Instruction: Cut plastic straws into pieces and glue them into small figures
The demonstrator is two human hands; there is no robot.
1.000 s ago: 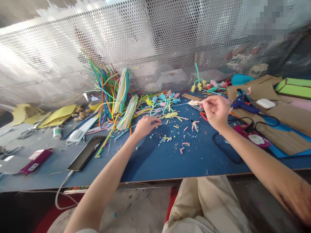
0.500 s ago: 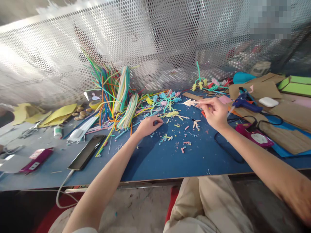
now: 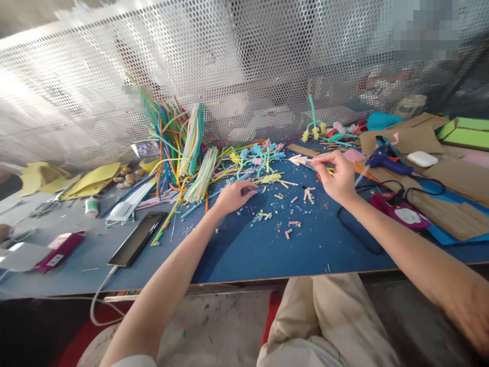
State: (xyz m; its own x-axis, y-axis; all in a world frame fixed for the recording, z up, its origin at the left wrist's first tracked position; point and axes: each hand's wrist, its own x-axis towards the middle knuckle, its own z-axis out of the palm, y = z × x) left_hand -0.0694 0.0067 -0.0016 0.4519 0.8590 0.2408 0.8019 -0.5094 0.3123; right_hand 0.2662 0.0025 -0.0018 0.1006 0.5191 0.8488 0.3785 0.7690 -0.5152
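Note:
Pinched between the thumb and fingers of my right hand (image 3: 336, 176) is a pale cream-pink fuzzy pipe-cleaner piece (image 3: 298, 160), tapered toward the left. A thin light strand runs left from its tip, above the heap. My left hand (image 3: 236, 197) rests on the table with loosely curved fingers, a small gap between thumb and forefinger, and nothing visible in it. Just beyond it lie blue, pink and yellow pipe-cleaner flowers (image 3: 263, 153). Short cream pieces (image 3: 308, 194) and colourful clippings (image 3: 263, 216) are scattered between my hands.
Bundles of pipe cleaners (image 3: 193, 142) stand at the back left. A phone (image 3: 137, 239) with a cable lies near my left forearm. To the right are a blue glue gun (image 3: 389, 162), a magenta power strip (image 3: 399, 211) and brown cardboard (image 3: 458, 219). A perforated metal screen (image 3: 267, 66) rises behind.
My right hand has shifted very slightly, still pinching the cream-pink piece. The strand sits a little higher at its left end. My left hand stays almost in place.

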